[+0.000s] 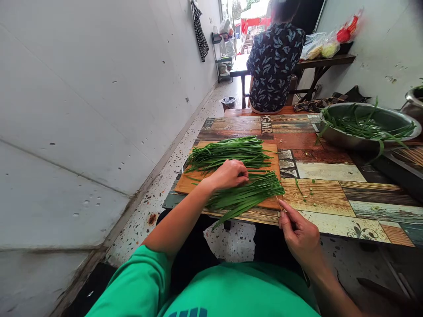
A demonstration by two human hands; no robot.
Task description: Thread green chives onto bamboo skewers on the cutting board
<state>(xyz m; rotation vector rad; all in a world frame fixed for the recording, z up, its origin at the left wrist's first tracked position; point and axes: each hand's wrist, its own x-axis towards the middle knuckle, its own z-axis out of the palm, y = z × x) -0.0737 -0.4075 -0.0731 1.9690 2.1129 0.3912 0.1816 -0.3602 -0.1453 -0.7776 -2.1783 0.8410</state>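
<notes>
Two bunches of long green garlic chives lie on a wooden cutting board [185,182]. The far bunch [231,153] is loose and thick; the near bunch [254,190] has its even ends at the right, and its leaves hang over the board's front edge. My left hand [229,173], fingers curled, presses down on the near bunch from above. At the board's right front corner, my right hand [300,233] pinches a thin wooden skewer [279,204] between thumb and fingers. The skewer's tip is close to the even ends; I cannot tell whether it touches them.
A large metal bowl [370,132] of more chives stands at the right, near a dark tray [393,171] with thin sticks. Small green scraps [310,193] dot the patterned table [330,171]. Beyond it, a person [276,66] sits facing away. A white wall [82,110] runs along the left.
</notes>
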